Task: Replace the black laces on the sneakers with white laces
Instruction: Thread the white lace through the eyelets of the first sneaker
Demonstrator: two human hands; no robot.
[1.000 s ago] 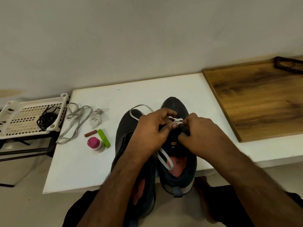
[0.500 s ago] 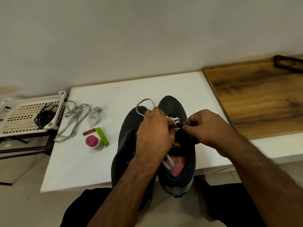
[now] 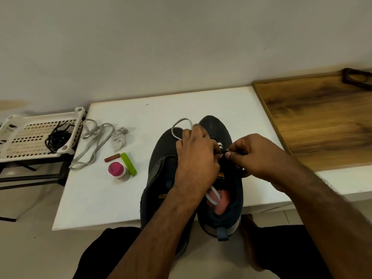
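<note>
**White lace being worked into the right-hand sneaker**

Two dark grey fabric sneakers are set side by side on the white tabletop point(image 3: 100, 200), toes pointing to the far side and heels overhanging the near edge. The left sneaker point(image 3: 161, 158) is largely covered by the left forearm. The right sneaker point(image 3: 216, 127) shows a pink insole and carries a flat white lace point(image 3: 213, 196), of which one loop is seen above the left sneaker's toe and another loop hangs over the insole.

The left hand point(image 3: 196, 158) is curled over the tongue area of the right sneaker, with its fingers closed around the white lace. The right hand point(image 3: 253, 156) is held just beside it, thumb and forefinger pinched on a small dark part at the eyelets; whether this is the lace tip or the eyelet edge cannot be told.

On the left part of the tabletop a loose grey-white lace point(image 3: 94, 141) is laid in loops, with a crumpled piece of white paper point(image 3: 119, 136) just beside it. Nearer lie a small brown-red cylinder point(image 3: 112, 158), a lime-green plastic stick point(image 3: 128, 163) and a pink-capped small jar point(image 3: 117, 171). Further left, a white perforated plastic basket point(image 3: 76, 117) holds a bundle of black laces point(image 3: 56, 138). A brown wooden board point(image 3: 322, 119) lies to the right.
</note>
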